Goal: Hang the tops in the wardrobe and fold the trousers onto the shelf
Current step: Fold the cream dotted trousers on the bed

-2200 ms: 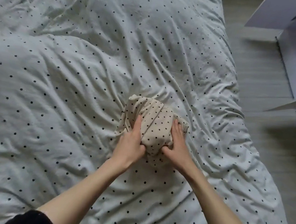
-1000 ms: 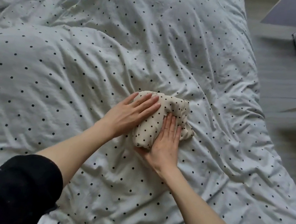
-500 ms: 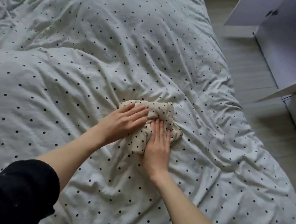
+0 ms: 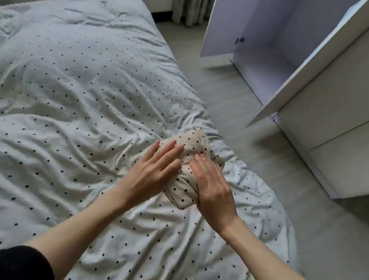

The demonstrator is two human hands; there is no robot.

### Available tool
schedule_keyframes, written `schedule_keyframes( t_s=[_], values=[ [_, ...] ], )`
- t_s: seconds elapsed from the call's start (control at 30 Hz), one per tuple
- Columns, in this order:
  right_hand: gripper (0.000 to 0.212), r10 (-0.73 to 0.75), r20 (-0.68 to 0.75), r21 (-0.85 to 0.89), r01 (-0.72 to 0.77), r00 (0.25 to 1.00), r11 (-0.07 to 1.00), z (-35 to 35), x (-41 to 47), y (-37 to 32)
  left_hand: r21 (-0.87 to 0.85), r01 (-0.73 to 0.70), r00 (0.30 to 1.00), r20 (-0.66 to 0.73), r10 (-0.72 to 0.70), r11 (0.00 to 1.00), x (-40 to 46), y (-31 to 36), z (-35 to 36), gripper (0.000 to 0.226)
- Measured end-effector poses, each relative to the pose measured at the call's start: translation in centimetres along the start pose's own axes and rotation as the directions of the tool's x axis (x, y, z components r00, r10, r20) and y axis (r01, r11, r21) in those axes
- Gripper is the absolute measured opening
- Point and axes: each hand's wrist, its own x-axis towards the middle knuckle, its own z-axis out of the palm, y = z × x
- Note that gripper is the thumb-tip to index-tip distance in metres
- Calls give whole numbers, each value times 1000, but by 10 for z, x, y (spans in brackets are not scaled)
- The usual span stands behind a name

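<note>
Head view: the folded cream dotted trousers [image 4: 189,164] are seen lying on the dotted duvet [image 4: 63,109], near its right edge. The bundle is pressed from the left by the flat-fingered left hand [image 4: 152,171] and flanked on the right by the straight-fingered right hand [image 4: 214,190]. Far right, the wardrobe [image 4: 278,34] is seen with doors open.

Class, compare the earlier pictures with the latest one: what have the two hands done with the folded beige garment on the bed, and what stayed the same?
The left hand went from gripping the garment's near edge to lying flat on top; the right hand moved from its far side to flat against its right side. The view lifted, bringing the open wardrobe into sight. The folded garment stayed folded on the dotted duvet, under both hands.
</note>
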Motion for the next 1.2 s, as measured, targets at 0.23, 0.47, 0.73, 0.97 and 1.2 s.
schedule_keyframes(
  t_s=[0.23, 0.47, 0.73, 0.97, 1.2],
  values=[
    [34, -27, -86, -150, 14, 996, 989, -104, -40, 111, -92, -171, 981, -105, 161, 981, 129, 90, 20, 19],
    [34, -40, -142, -281, -2, 989, 960, -194, -126, 306, -110, -266, 959, -133, 251, 958, 287, 236, 106, 39],
    [31, -39, -117, -278, 5, 992, 961, -253, -167, 479, -221, -200, 980, -58, 191, 955, 420, 337, 186, 48],
    [34, -114, -80, -170, 100, 990, 980, -227, -112, 552, -207, -71, 997, -37, 64, 976, 469, 303, 225, 54],
    [36, -284, -70, -127, 274, 956, 953, -182, 21, 589, -176, 99, 993, -48, -109, 979, 510, 208, 225, 71]
  ],
)
